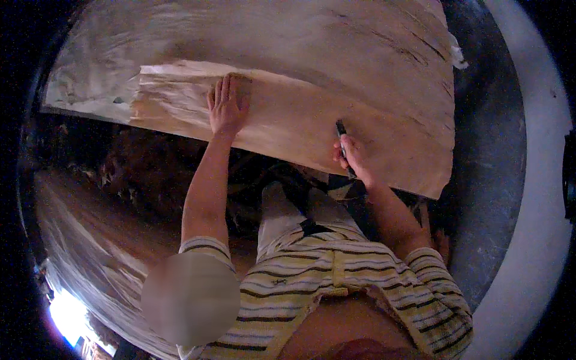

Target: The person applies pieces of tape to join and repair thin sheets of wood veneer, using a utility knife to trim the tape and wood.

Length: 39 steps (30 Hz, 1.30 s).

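Note:
A thin tan sheet that looks like wood veneer (288, 111) lies along the near edge of a stack of larger, darker sheets (336, 42). Toward its left part my left hand (227, 113) rests flat on the sheet, palm down, fingers stretched out. My right hand (353, 154) is closed around a slim dark tool (341, 128), over the right half near the front edge. The tool's upper end points away from me; its exact kind is too dim to make out.
More pale sheets (84, 246) lie at the lower left, behind my left arm. Dark clutter (144, 162) sits below the stack's front edge. Grey floor (489, 132) runs along the right side, beside a pale curved band (543, 180). A blurred round patch hides part of the lower left.

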Available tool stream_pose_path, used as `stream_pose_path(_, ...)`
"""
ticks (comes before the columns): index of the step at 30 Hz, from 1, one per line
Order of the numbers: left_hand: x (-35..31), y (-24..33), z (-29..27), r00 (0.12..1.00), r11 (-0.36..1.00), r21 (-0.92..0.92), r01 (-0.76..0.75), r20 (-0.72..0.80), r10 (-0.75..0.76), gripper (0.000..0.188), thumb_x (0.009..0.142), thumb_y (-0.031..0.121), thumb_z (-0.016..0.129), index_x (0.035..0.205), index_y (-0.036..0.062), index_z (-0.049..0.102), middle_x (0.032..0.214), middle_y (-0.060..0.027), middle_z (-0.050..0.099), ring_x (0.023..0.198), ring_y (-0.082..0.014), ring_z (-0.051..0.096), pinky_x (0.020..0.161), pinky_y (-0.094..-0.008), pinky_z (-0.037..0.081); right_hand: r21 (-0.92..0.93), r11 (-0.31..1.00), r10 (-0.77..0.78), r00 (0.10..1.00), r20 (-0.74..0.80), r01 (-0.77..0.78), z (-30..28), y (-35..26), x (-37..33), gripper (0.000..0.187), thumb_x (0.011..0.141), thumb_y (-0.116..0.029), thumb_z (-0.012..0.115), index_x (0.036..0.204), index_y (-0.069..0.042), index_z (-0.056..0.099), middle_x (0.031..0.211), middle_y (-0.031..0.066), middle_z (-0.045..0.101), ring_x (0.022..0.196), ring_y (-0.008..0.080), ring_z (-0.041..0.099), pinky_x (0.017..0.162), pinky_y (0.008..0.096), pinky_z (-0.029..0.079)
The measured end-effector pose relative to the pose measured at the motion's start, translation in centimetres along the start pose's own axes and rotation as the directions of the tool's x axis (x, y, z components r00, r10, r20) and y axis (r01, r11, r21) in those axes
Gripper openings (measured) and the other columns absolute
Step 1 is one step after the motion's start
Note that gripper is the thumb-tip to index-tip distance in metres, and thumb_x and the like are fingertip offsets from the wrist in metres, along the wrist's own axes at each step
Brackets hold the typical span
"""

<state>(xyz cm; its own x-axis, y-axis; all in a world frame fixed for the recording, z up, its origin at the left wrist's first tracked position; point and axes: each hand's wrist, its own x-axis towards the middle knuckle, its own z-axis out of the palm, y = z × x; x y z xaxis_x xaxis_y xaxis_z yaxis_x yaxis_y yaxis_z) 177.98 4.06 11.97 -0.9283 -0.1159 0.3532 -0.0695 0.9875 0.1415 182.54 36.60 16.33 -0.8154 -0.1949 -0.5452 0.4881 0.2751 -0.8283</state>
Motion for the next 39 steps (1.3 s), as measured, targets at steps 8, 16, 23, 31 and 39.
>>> stream_pose_path(8,-0.4,-3.2,2.6,0.997,0.989,-0.133,-0.069,-0.026,0.066,0.043,0.081,0.022,0.039,0.122,0.0095,0.035,0.129,-0.0042,0.033,0.12,-0.0206,0.027,0.099,-0.0396,0.017,-0.458,0.848,-0.236,0.964,0.124,0.267,11.1,-3.6,3.1,0.021,0.083,-0.024,0.044,0.082,-0.004,0.05,0.057,0.0085,0.052,0.05,0.0204,0.05,0.046,0.0327,0.039)
stream_pose_path(16,-0.7,-3.8,3.1,1.0,0.964,-0.265,-0.031,-0.005,0.03,0.037,0.078,0.014,0.041,0.115,0.0127,0.044,0.125,-0.0021,0.038,0.119,-0.021,0.029,0.099,-0.0391,0.017,-0.853,0.456,-0.36,0.929,0.085,0.255,20.6,-7.7,8.9,0.028,0.085,-0.023,0.033,0.092,-0.002,0.051,0.084,0.0226,0.055,0.079,0.0363,0.053,0.068,0.046,0.039)
stream_pose_path(23,-0.3,-3.6,3.5,0.999,0.964,-0.264,-0.031,-0.045,0.02,0.037,0.075,0.016,0.044,0.113,0.0151,0.045,0.123,-0.0023,0.041,0.119,-0.0201,0.029,0.1,-0.0395,0.017,-0.806,0.58,-0.187,0.982,0.009,0.118,15.8,0.2,5.4,0.035,0.085,-0.027,0.034,0.111,-0.004,0.04,0.101,0.0209,0.051,0.097,0.0352,0.046,0.081,0.0429,0.038)
stream_pose_path(31,0.8,-4.5,2.3,0.999,0.981,-0.189,-0.033,0.007,0.034,0.041,0.075,0.025,0.047,0.114,0.0106,0.044,0.127,-0.0023,0.036,0.121,-0.0213,0.024,0.101,-0.0406,0.013,-0.909,0.222,0.305,0.911,-0.278,-0.352,6.2,5.8,-9.4,0.033,0.081,-0.019,0.043,0.11,-0.003,0.039,0.093,0.02,0.054,0.081,0.0372,0.054,0.07,0.0443,0.043)
stream_pose_path(39,1.4,-4.5,2.6,0.999,0.948,-0.317,-0.027,-0.027,0.019,0.069,0.064,0.045,0.061,0.115,0.0047,0.038,0.122,-0.0114,0.035,0.119,-0.026,0.025,0.098,-0.0469,0.014,-0.848,0.315,-0.4,0.87,0.289,0.427,14.6,-13.0,6.7,0.029,0.081,-0.027,0.044,0.103,-0.009,0.051,0.095,0.0134,0.056,0.089,0.0291,0.052,0.075,0.0374,0.041)
